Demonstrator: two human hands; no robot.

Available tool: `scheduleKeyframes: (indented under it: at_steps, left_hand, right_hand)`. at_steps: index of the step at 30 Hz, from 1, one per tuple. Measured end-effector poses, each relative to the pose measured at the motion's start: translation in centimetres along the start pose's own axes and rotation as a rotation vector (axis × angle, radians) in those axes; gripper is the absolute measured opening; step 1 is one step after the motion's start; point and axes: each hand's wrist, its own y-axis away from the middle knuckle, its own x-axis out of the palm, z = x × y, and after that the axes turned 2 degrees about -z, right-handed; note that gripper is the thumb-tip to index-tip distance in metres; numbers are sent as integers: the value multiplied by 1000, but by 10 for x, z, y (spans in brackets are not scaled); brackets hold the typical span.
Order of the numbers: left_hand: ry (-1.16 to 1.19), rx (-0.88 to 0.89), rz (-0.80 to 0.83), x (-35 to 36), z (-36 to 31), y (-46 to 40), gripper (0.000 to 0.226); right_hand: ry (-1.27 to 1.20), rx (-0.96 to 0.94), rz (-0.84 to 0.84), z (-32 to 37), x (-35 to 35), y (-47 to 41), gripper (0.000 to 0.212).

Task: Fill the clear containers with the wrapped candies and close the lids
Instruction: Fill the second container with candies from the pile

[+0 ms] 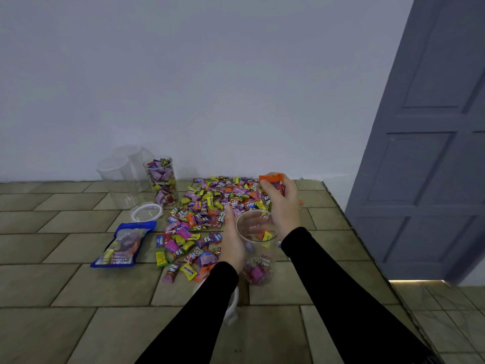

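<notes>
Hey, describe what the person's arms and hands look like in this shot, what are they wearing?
Both arms wear long, close-fitting plain black sleeves that end at the wrists, with no visible logos or markings. The left hand and right hand are bare: no gloves, and no rings, watch or bracelets can be seen.

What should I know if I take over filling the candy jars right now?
Left hand holds the near jar, partly filled.
Right hand grips a bunch of candies above it.
Candy pile lies loose on the floor; bag to the left.
Done: far jar full, no lid on yet.
Left: two empty jars, loose lid, close all.
</notes>
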Motion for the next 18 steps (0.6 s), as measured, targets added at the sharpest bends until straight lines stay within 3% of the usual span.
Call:
scheduleKeyframes:
  at_steps: [8, 16, 18]
  left_hand:
    - [15, 21, -50, 1, 3, -3, 81]
    - [-2, 12, -126, -1, 3, -6, 69]
    - [-2, 14, -118, -1, 3, -5, 79]
  right_hand:
    - [-51, -21, 153, 5, -4, 2, 12]
    - [206, -126, 330, 3, -8, -2, 22]
    - [263, -161, 382, 3, -10, -2, 27]
